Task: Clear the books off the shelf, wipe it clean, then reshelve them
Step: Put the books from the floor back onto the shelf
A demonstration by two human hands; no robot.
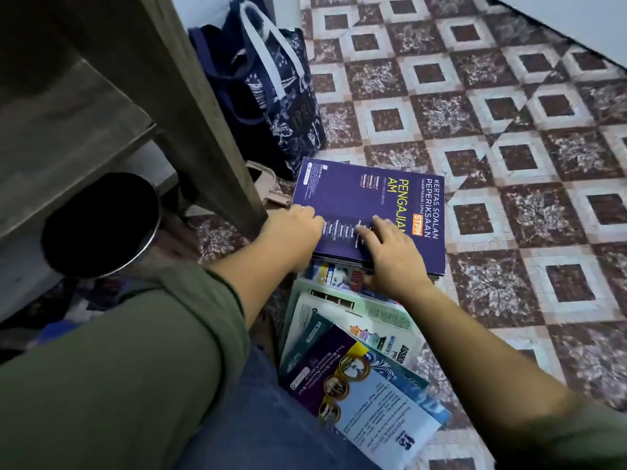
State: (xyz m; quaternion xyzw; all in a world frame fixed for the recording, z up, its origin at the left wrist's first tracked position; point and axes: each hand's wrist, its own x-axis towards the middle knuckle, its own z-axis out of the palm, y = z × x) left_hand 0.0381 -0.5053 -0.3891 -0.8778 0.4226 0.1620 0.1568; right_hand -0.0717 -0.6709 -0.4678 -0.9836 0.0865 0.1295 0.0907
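Observation:
A purple book [356, 195] with yellow and white lettering lies on top of a stack on the tiled floor. My left hand [291, 228] grips its near left edge, fingers curled under the cover. My right hand [390, 256] presses on its near right part, thumb at the stack's edge. Below it, toward me, several more books and booklets [353, 354] are fanned out on the floor, the nearest a purple and white booklet [366, 395]. The grey wooden shelf unit [112, 106] stands at the left; its boards look bare.
A dark blue patterned tote bag [268, 86] leans beside the shelf's side panel. A round black metal-rimmed container [101, 225] sits under the shelf at left. Patterned brown and white floor tiles [509, 164] stretch to the right. My knee in blue jeans is at the bottom.

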